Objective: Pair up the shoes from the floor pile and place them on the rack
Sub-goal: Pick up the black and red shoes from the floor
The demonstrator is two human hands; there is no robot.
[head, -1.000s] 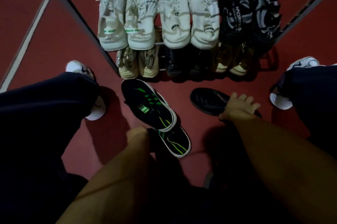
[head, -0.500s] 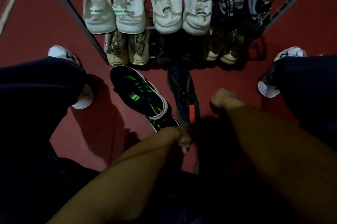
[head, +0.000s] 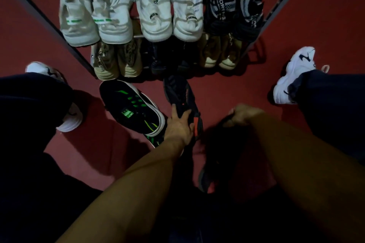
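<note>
Two black shoes with green stripes (head: 132, 107) lie stacked on the red floor, left of centre. A dark shoe with an orange heel tab (head: 180, 94) lies toe toward the rack, and my left hand (head: 179, 126) wraps its heel. My right hand (head: 240, 114) is closed on a second dark shoe (head: 219, 152), blurred and hanging toward me. The metal shoe rack (head: 49, 23) holds two white pairs and a black patterned pair on top, with tan and black pairs on the shelf below.
My legs in dark trousers and white sneakers (head: 292, 76) stand on both sides of the shoes. The rack's slanted side bars frame the shelves at left and right. Bare red floor (head: 227, 92) lies between the rack and my hands.
My left hand left the green-striped shoes and gripped the heel of the orange-tabbed shoe. My right hand lifted the second dark shoe off the floor toward me.
</note>
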